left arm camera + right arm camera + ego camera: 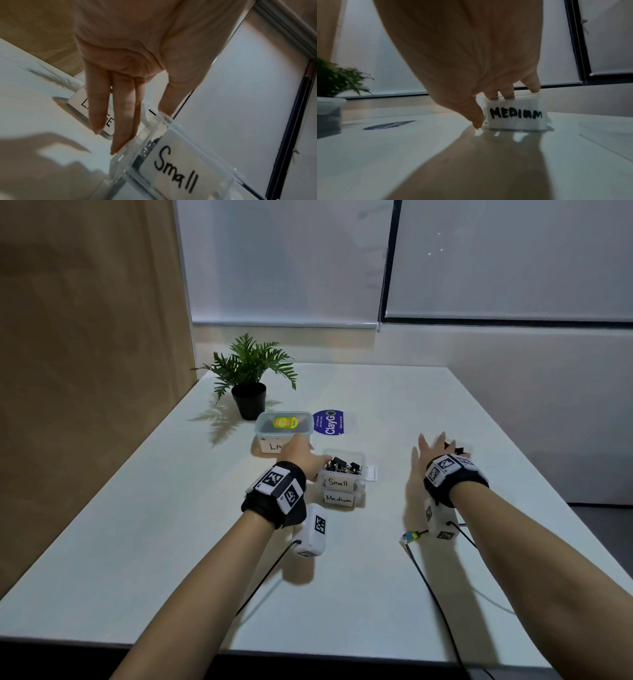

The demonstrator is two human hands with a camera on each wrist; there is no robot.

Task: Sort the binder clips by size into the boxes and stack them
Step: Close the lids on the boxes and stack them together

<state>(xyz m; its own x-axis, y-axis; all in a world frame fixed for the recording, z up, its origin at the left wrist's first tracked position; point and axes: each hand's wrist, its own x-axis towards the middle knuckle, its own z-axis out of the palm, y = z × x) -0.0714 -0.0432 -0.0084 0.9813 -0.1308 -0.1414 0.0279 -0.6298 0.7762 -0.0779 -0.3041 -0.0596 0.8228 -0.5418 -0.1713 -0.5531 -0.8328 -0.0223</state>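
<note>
**Step in hand:** late sorting or early stacking, by judgement. Loose clips on the table (pixel 171 525): none seen.

**Small box** (pixel 339 482): clear, lidless, part-filled with black binder clips (pixel 342 465). Stands on a box labelled Medium (pixel 339 499), centre of table.

**Large box** (pixel 284 422): lidded, just behind and left of the stack, near the potted plant (pixel 250 371) and a blue sticker (pixel 330 422).

**Second box marked MEDIUM** (pixel 515 116): clear, on the table, well apart to the right. Dark clips glimpsed at it in the head view.

**Left hand** (pixel 301 455): fingers (pixel 99 108) straight and close together, laid down the left side of the Small box. Thumb at its far corner rim. Steadies rather than clasps.

**Right hand** (pixel 433 448): fingers spread, tips (pixel 533 86) touching the MEDIUM box's top rim. Thumb (pixel 476 115) pointing down just beside its left wall. No closed grip evident.

**Next move, by judgement:** close thumb and fingers across the MEDIUM box, lift it level and carry it toward the stack. The Small box probably needs a lid first, though none can be made out for certain. Risk: tipping an open box and spilling clips.
</note>
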